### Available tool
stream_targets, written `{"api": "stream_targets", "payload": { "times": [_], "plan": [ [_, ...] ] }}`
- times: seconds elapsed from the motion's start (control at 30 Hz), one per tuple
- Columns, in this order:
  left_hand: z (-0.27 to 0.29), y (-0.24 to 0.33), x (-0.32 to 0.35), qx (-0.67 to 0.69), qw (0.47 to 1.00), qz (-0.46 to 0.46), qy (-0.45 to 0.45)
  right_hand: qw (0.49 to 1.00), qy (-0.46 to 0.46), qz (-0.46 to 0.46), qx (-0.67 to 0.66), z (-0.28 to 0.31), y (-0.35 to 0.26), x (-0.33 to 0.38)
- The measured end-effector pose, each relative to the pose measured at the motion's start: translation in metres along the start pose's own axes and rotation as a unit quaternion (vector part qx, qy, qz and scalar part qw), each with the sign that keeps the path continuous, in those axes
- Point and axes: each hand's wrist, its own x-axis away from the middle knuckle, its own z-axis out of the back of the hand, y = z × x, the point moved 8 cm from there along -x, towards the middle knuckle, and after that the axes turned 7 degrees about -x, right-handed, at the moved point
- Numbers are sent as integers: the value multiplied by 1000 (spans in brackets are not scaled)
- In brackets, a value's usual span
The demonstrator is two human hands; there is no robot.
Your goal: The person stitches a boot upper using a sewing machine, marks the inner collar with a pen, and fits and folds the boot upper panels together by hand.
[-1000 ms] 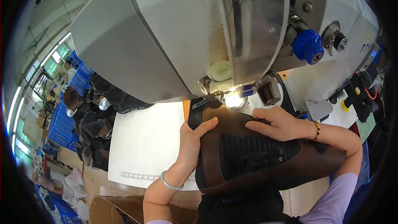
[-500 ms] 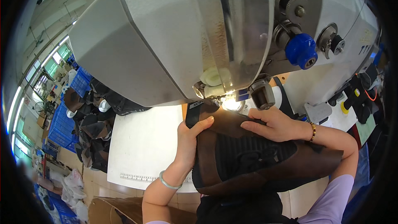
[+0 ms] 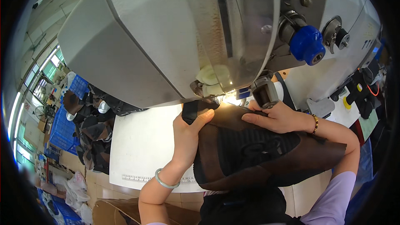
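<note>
A brown and black shoe upper (image 3: 250,175) with a ribbed dark panel lies under the head of a grey sewing machine (image 3: 146,29). My left hand (image 3: 186,139) grips its left edge, thumb on top, beside a black strip (image 3: 190,111) at the far corner. Farther right, my right hand (image 3: 281,118) holds the upper's far edge, with the thumb on top and fingers partly hidden behind the presser area. A bright lamp (image 3: 231,98) shines on the material between my hands. The needle is lost in the glare.
A white table (image 3: 141,146) with a printed ruler extends to the left. Beyond it, several dark shoe pieces (image 3: 93,129) are piled by blue crates (image 3: 62,129). A blue knob (image 3: 307,45) juts from the machine. Below left is a cardboard box (image 3: 112,212).
My hands and the shoe upper have shifted slightly away from me under the machine head. The black strip at the far left corner has folded or turned, hiding its marked face.
</note>
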Motion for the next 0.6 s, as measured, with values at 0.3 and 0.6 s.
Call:
{"api": "stream_targets", "payload": {
  "times": [0.3,0.6],
  "plan": [
    [4,-1,-10,-9,999,33,-36,998,47,-35,-25,-8,0,6],
    [10,-7,-21,20,992,77,-96,987,128,-57,-78,-21,-1,11]
  ]
}}
